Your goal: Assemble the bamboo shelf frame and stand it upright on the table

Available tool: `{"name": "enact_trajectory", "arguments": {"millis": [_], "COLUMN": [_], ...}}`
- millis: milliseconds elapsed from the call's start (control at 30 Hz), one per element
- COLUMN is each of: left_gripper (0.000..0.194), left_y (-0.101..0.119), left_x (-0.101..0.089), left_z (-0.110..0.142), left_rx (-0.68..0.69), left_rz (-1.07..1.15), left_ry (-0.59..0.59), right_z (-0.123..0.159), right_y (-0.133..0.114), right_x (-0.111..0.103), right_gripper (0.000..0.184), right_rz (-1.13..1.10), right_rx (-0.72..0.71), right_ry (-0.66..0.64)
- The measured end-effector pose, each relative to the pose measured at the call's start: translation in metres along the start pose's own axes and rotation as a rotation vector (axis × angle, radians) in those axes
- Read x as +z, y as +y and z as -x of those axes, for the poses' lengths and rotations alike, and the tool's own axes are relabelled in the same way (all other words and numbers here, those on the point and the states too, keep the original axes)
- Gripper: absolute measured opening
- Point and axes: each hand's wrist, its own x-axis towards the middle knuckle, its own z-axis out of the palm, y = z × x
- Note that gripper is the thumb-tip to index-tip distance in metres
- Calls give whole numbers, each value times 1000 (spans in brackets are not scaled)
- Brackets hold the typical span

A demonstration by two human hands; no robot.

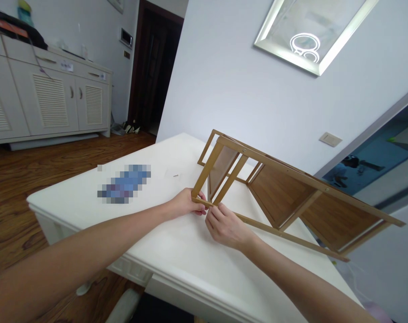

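A wooden shelf frame [235, 179] with several panels lies on its side across the white table [163, 251]. My left hand [188, 202] is closed around the frame's near left corner, with its fingers wrapped over the rail. Right beside it, my right hand [225, 224] is pinched against the same lower rail. Whatever sits between the right fingertips is hidden or too small to make out. A small screw [176, 175] lies on the tabletop to the left of the frame.
A blurred blue item [125, 184] rests on the table's left side. White cabinets [52, 98] stand at the far left, near a dark doorway [156, 63]. Behind the table rises a pale wall with a framed picture [281, 58] and a switch plate [330, 139].
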Motion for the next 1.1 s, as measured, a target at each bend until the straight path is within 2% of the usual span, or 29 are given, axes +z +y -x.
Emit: {"name": "enact_trajectory", "arguments": {"millis": [100,233,400,667,1100], "left_gripper": [32,33,35,36,40], "left_y": [-1,-2,-1,-5,-5], "left_x": [0,0,0,-2,-1], "left_z": [-1,-1,-1,-1,-1], "left_rx": [9,15,-18,-20,-19], "left_rz": [-8,6,8,9,1], "left_ry": [1,14,-25,-11,5], "right_z": [-1,3,20,23,18], "right_y": [4,3,-6,-19,-32], "right_x": [0,3,10,13,25], "right_gripper": [23,22,15,7,24], "right_rz": [-11,-37,-71,-38,-5], "right_rx": [-43,115,300,381,550], "right_ry": [-8,-29,33,111,86]}}
